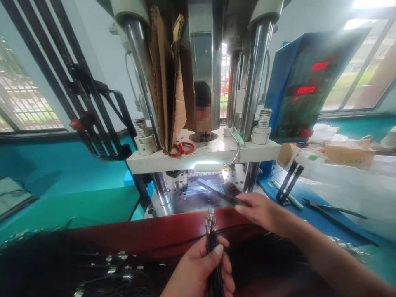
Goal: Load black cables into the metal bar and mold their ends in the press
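My left hand (206, 264) is closed around a bundle of black wires (212, 239), held upright with stripped, metal-tipped ends at the top. In my right hand (262, 212) is a long slim metal tool (216, 189), like tweezers but blurred. Its tip points left and inward, under the white plate (204, 154) of a press, over the lit metal bed (194, 202). The tool's near end is hidden by my fingers. Below both hands, a dark red surface (139, 237) carries many loose black wires (46, 264) with shiny metal terminals.
Red-handled scissors (182, 149) and folded cardboard (167, 90) rest on the press plate. To the right are pliers (334, 208), a black two-pronged piece (290, 181) and a blue control box (309, 82) with red digits. Plastic bags (340, 177) lie beyond.
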`<act>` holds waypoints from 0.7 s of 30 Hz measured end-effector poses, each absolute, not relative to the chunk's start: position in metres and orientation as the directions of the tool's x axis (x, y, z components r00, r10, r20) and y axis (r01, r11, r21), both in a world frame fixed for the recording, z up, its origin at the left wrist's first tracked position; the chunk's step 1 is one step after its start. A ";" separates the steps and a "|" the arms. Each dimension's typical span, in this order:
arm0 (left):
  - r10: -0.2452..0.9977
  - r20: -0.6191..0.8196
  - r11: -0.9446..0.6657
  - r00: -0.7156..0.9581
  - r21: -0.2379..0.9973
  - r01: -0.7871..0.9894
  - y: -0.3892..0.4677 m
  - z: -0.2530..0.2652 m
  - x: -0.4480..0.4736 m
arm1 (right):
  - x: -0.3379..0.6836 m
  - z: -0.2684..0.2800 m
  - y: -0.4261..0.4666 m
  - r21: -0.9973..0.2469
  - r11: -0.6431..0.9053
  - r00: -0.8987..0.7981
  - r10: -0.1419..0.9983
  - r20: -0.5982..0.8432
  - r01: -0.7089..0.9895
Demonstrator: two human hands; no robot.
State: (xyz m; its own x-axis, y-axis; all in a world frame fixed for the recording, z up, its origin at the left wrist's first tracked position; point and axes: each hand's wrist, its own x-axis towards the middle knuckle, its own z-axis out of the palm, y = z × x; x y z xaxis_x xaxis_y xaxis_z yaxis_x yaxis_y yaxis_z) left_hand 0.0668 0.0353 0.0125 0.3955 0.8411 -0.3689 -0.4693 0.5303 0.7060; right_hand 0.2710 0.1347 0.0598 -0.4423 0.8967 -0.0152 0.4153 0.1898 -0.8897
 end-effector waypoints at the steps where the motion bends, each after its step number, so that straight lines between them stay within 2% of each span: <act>1: 0.823 -0.365 0.550 0.436 0.704 -0.449 0.038 0.010 0.066 | 0.258 0.059 0.136 -0.960 0.067 -0.451 0.890 -0.066 0.274; 3: 0.789 -0.349 0.574 0.506 0.712 -0.404 0.043 0.005 0.065 | 0.232 0.058 0.141 -0.988 -0.011 -0.489 0.868 -0.086 0.153; 6: 0.768 -0.350 0.586 0.537 0.722 -0.367 0.047 0.009 0.067 | 0.204 0.053 0.150 -0.992 -0.087 -0.539 0.834 -0.121 0.088; 12: 0.825 -0.434 0.560 0.362 0.715 -0.419 0.047 0.036 0.081 | 0.193 0.047 0.148 -0.952 -0.287 -0.613 0.734 -0.292 0.110; 14: 0.854 -0.425 0.517 0.299 0.749 -0.415 0.049 0.040 0.081 | 0.198 0.050 0.150 -0.952 -0.293 -0.593 0.754 -0.284 0.084; 17: 0.877 -0.422 0.480 0.229 0.785 -0.393 0.053 0.042 0.074 | 0.209 0.049 0.157 -0.968 -0.250 -0.489 0.842 -0.227 0.019; 21: 0.867 -0.446 0.497 0.222 0.805 -0.324 0.061 0.044 0.063 | 0.220 0.030 0.153 -0.981 -0.192 -0.339 0.925 -0.170 -0.033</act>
State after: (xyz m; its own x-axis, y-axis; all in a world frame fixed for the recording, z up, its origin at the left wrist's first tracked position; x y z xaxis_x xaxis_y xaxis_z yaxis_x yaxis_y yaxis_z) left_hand 0.0627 0.0614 0.0438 0.2217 0.8672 -0.4458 -0.3237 0.4967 0.8053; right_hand 0.2205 0.1530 0.0304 -0.3387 0.9254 -0.1701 -0.0332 -0.1924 -0.9808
